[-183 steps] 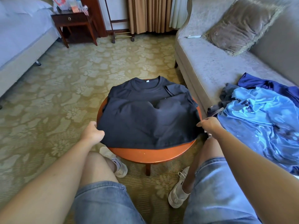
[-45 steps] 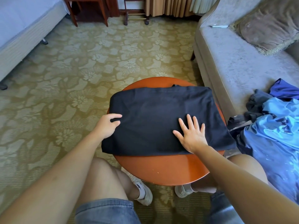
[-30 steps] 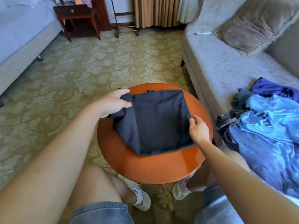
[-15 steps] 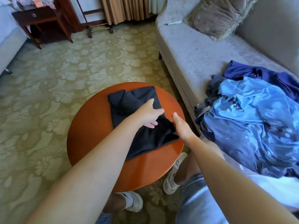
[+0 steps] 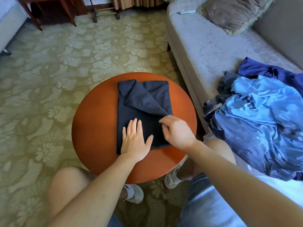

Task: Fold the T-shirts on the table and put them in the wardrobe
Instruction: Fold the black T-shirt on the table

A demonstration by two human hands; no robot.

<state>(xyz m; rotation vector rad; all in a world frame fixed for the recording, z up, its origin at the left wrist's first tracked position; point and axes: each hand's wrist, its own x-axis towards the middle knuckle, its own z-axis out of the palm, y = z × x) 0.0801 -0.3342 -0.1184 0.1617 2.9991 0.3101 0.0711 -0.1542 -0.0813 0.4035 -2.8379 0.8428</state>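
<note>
A dark navy T-shirt (image 5: 144,102) lies folded into a narrow bundle on the round orange-brown table (image 5: 93,125). Its top layer is turned back in a diagonal flap. My left hand (image 5: 135,140) rests flat on the near part of the shirt, fingers straight. My right hand (image 5: 176,131) pinches the flap's corner at the shirt's right edge. A heap of blue T-shirts (image 5: 262,122) lies on the sofa at the right.
The grey sofa (image 5: 205,51) with a brown cushion (image 5: 232,12) runs along the right. Patterned carpet (image 5: 49,79) surrounds the table. A wooden nightstand (image 5: 49,12) and a bed edge (image 5: 9,25) stand at the far left. My knees and white shoes are under the table's near rim.
The shirt went from spread out to folded narrow. In the last half second my left hand came down flat on the near part, and my right hand moved to the flap's corner.
</note>
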